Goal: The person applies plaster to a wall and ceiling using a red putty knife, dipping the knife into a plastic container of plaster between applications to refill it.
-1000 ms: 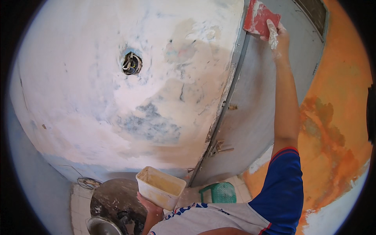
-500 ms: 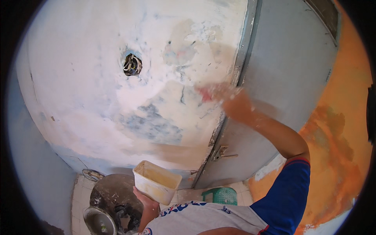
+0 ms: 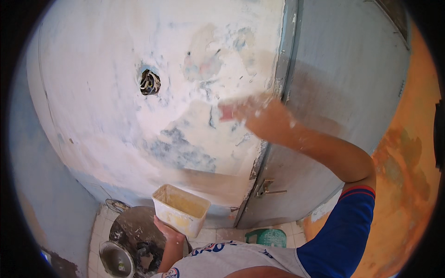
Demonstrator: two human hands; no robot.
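My left hand [image 3: 168,230] is closed on the side of a rectangular off-white tub [image 3: 183,208], holding it low in front of the wall. Yellowish residue coats the inside of the tub. Raised at the wall near the door frame, my right hand [image 3: 266,116] grips a flat red putty spreader [image 3: 226,112], smeared by motion. White smears mark the hand and forearm. The spreader is over a pale, patched wall [image 3: 120,125] with grey-blue worn spots and a crack beside it. I cannot tell whether it touches the surface.
A round hole with wires [image 3: 150,82] is in the wall. To the right stand a grey door [image 3: 343,83] with a handle [image 3: 271,189] and an orange wall [image 3: 408,185]. Below are a dark round table [image 3: 134,222], a metal bowl [image 3: 116,259] and a green stool [image 3: 271,237].
My right hand has moved a little left across the wall with the red spreader. The view has shifted slightly; my left hand still holds the tub.
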